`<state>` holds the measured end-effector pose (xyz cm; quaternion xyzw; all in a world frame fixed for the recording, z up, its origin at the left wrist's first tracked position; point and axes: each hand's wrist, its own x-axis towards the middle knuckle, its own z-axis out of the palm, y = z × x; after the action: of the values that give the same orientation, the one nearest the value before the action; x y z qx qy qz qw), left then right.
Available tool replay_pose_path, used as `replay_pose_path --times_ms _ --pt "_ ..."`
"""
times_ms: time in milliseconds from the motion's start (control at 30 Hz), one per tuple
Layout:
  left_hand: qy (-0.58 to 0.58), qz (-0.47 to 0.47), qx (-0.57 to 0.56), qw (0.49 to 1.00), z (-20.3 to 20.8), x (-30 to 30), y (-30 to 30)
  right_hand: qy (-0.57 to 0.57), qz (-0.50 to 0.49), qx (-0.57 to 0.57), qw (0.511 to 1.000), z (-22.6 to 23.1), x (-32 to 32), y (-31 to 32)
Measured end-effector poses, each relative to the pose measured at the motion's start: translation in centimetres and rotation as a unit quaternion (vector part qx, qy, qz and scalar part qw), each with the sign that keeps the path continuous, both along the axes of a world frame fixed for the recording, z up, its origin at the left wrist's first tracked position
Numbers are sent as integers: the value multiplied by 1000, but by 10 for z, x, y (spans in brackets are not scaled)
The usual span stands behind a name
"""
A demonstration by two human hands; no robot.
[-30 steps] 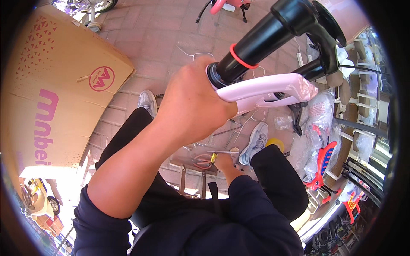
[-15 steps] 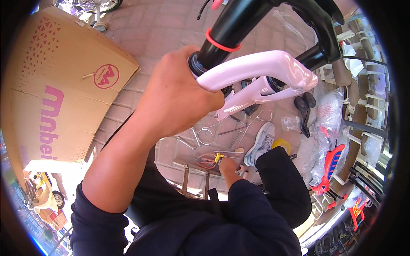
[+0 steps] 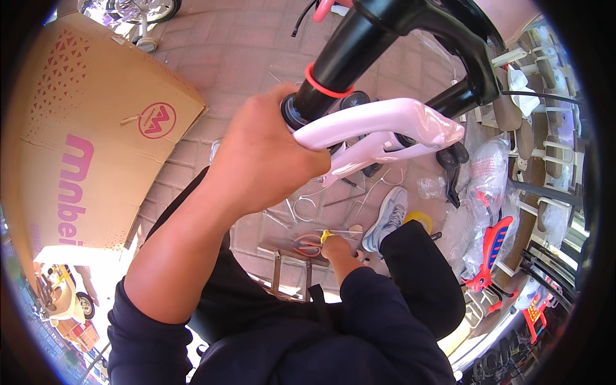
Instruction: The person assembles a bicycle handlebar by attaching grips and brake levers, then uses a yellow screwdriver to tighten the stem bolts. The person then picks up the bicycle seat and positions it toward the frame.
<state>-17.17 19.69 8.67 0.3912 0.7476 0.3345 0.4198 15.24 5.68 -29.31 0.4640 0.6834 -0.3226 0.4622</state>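
My left hand (image 3: 273, 151) is closed around the head tube end of a glossy pale pink bicycle frame (image 3: 378, 115), hiding that part of it. Out of the same end runs a thick black fork tube (image 3: 356, 54) with a red ring (image 3: 328, 81) round it, leading up to the black fork (image 3: 471, 93). Low by the ground, my right hand (image 3: 338, 249) is closed at a small yellow-handled tool (image 3: 326, 236). Its kind is unclear, since my fingers cover most of it. Orange-handled pliers (image 3: 308, 244) lie just left of that hand.
A big cardboard box (image 3: 109, 135) stands at left. Loose tools and a looped cable (image 3: 305, 208) lie on the brick paving. Near my shoe (image 3: 387, 221) are a yellow tape roll (image 3: 419, 221), black crank-like parts (image 3: 452, 170) and plastic-wrapped parts (image 3: 487, 167). White-framed seats (image 3: 555, 154) line the right side.
The pink frame and black fork have shifted slightly left, with the fork tube lower in view. My left hand keeps its grip. My right hand has moved a little left.
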Motion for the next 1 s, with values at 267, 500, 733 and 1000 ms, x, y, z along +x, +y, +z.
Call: replay_pose_path --times_ms 267,500,733,1000 --pt "6 4 0 1000 3 2 2 41 -53 120 991 -31 46 -37" --pt "-6 2 9 1000 4 2 1 18 -164 156 974 -25 31 -39" --pt "-15 5 15 1000 -1 2 1 55 -55 47 996 -54 51 -38" --pt "0 -12 44 999 -3 2 5 64 -2 -236 970 99 -56 73"
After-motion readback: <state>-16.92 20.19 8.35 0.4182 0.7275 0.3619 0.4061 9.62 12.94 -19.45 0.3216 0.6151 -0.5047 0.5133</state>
